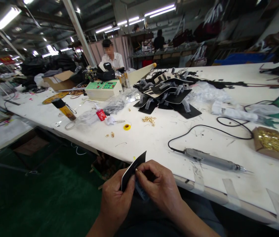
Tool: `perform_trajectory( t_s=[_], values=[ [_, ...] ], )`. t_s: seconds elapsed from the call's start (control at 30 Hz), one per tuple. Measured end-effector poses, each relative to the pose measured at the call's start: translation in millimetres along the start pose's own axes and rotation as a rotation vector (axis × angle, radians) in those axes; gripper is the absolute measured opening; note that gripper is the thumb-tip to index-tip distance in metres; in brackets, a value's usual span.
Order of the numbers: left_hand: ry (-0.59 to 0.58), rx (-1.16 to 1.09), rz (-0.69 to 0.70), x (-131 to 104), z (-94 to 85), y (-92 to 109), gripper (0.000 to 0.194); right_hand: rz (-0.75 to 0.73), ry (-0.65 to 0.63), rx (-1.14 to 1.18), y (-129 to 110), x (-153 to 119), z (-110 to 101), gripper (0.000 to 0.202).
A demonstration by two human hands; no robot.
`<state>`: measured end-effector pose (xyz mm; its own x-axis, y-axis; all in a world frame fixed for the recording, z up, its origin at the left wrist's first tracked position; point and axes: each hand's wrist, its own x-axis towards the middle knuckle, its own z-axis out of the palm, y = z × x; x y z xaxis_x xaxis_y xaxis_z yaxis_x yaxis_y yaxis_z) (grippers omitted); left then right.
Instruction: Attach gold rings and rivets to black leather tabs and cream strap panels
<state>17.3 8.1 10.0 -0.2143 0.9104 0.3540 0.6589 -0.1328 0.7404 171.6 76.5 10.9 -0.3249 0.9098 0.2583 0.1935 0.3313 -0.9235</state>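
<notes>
My left hand [117,194] grips a flat black piece [132,169] with a pale edge, thumb on its near face, just off the table's front edge. Pinched between the thumb and finger of my right hand [157,181] is a small gold metal part [137,170], held against the black piece. A strip of clear plastic [141,191] hangs below between the hands. Beyond them on the white table [154,141] lie a pile of small gold parts [149,120] and a yellow tape roll [127,127].
An electric screwdriver [210,159] with a black cable lies at right, near a box of gold parts [277,141]. Further back are stacked black pieces [169,95], a red bottle [101,113], a yellow-black bottle [64,108] and a machine [103,89]. A person [114,58] sits behind it.
</notes>
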Motion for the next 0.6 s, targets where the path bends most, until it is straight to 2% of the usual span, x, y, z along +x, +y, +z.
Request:
perform_trajectory(
  t_s=[0.27, 0.47, 0.6],
  values=[
    [0.015, 0.041, 0.19, -1, 3.8, -5, 0.034, 0.07, 0.031, -0.029, 0, 1, 7, 0.01],
    [0.031, 0.028, 0.167, -5, 7.7, -5, 0.029, -0.007, -0.004, 0.01, 6, 1, 9, 0.011],
    [0.042, 0.018, 0.131, -5, 8.4, -6, 0.029, 0.09, 0.075, 0.071, 8, -1, 13, 0.006]
  ],
)
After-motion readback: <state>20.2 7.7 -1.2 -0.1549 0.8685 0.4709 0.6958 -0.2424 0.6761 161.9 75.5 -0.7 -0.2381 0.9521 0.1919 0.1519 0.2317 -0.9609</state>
